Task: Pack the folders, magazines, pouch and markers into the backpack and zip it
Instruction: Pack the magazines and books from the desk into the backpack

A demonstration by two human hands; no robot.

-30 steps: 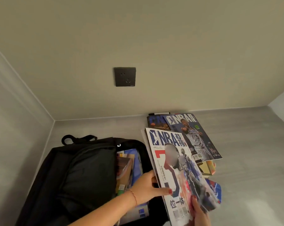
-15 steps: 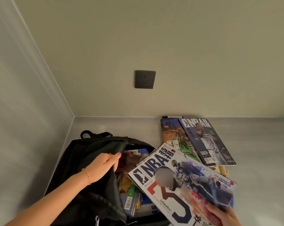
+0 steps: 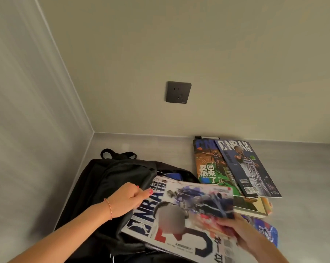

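Observation:
A black backpack (image 3: 107, 179) lies open on the grey surface at the left. My left hand (image 3: 127, 199) grips its front flap and holds it back. My right hand (image 3: 236, 232) holds a white NBA magazine (image 3: 183, 215) by its lower right edge, laid across the backpack's opening. A blue item (image 3: 172, 175) shows inside the bag. To the right, a dark blue NBA magazine (image 3: 245, 168) and a green-orange one (image 3: 209, 168) top a stack. A black marker (image 3: 206, 137) lies against the wall behind them. A blue patterned item (image 3: 266, 229) peeks from under my right wrist.
Walls close off the left side and the back, meeting in a corner behind the backpack. A dark wall socket (image 3: 178, 92) sits on the back wall. Yellow-edged folders or books (image 3: 255, 209) lie under the magazine stack. The grey surface (image 3: 302, 177) stretches to the right.
My right hand has swung the white magazine leftward, flat over the backpack's opening. My left hand left the magazine's edge and took hold of the bag's flap.

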